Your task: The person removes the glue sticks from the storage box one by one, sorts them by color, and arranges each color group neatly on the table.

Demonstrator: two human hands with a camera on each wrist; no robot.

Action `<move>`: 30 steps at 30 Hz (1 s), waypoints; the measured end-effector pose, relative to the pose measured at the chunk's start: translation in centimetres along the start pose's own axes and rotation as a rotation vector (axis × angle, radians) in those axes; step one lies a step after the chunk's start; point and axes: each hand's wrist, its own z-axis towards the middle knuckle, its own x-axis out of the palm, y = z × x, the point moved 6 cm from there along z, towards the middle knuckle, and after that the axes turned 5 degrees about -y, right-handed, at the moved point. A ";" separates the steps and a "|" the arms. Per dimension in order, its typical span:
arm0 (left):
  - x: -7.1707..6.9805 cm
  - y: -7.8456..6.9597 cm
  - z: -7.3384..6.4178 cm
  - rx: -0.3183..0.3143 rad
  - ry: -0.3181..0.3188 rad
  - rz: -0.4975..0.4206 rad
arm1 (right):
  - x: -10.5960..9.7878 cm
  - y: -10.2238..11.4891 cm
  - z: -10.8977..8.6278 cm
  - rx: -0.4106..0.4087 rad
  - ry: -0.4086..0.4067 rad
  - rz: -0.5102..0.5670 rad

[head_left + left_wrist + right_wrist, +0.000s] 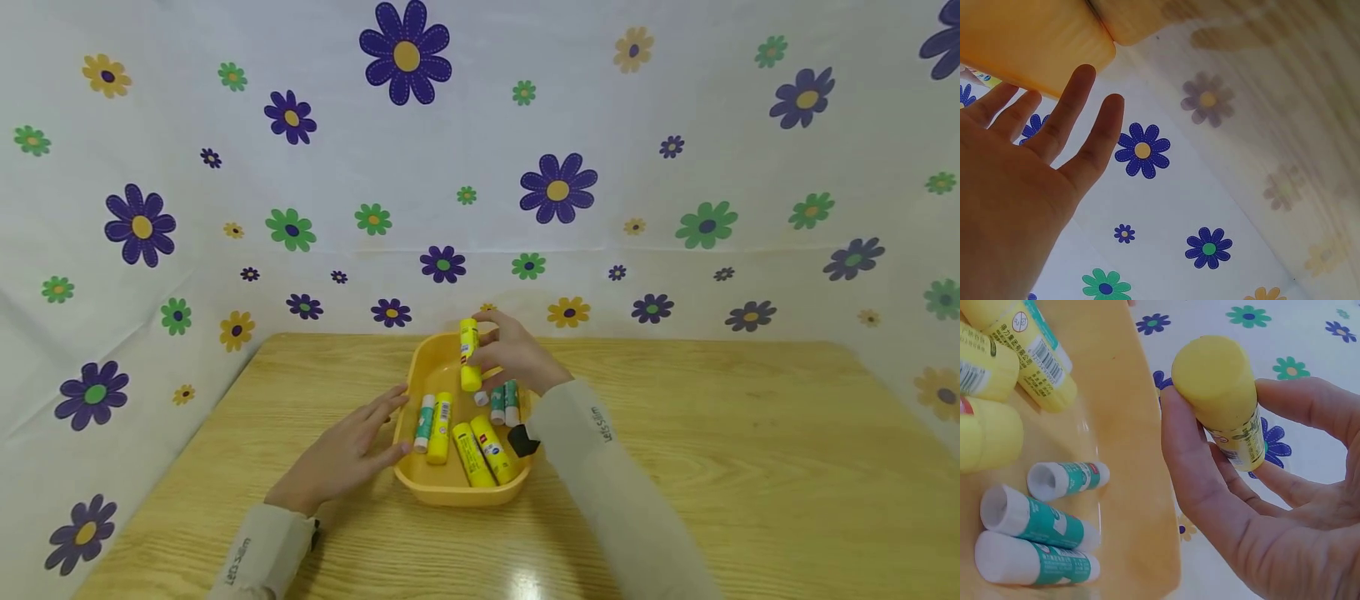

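The far parts of three small green-and-white glue sticks (1041, 517) are covered by the right hand (517, 354) in the head view; of one, little more than a white end is seen there. In the right wrist view, the yellow glue sticks (991, 434) at left are cut off by the edge. In the left wrist view, only a part of the yellow-orange plastic tray (467, 497) is shown. Both sleeves (622, 483) are cut off below in the head view.

The label of the raised yellow glue stick (469, 354) is partly hidden by fingers. This stick is grasped by the right hand, between thumb and fingers, nearly upright above the far part of the tray, which is placed on the bench (712, 467). The left hand (341, 454) is released, with fingers extended to the tray's left rim; how firmly the rim is touched cannot be told.
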 end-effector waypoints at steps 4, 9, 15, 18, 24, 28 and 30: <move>0.0 0.1 -0.1 -0.010 -0.005 0.003 | -0.6 0.1 -0.2 -0.028 0.000 0.003; 0.1 0.0 -0.1 -0.006 -0.006 -0.007 | -1.7 -0.3 -0.6 -0.039 -0.031 -0.015; 0.1 0.0 0.0 0.006 -0.010 0.005 | -2.6 -0.7 -0.7 -0.046 -0.056 -0.004; 0.1 -0.1 0.0 0.004 -0.012 0.014 | -3.0 -0.9 -0.9 -0.044 -0.075 -0.011; 0.1 -0.2 -0.1 0.007 -0.013 0.015 | -4.2 -1.2 -1.4 -0.037 -0.077 -0.002; 0.1 -0.3 -0.1 0.004 -0.007 0.018 | -5.1 -1.5 -1.7 -0.031 -0.088 0.007; 0.1 -0.3 -0.1 0.003 -0.007 0.019 | -5.6 -1.7 -1.8 -0.027 -0.095 0.011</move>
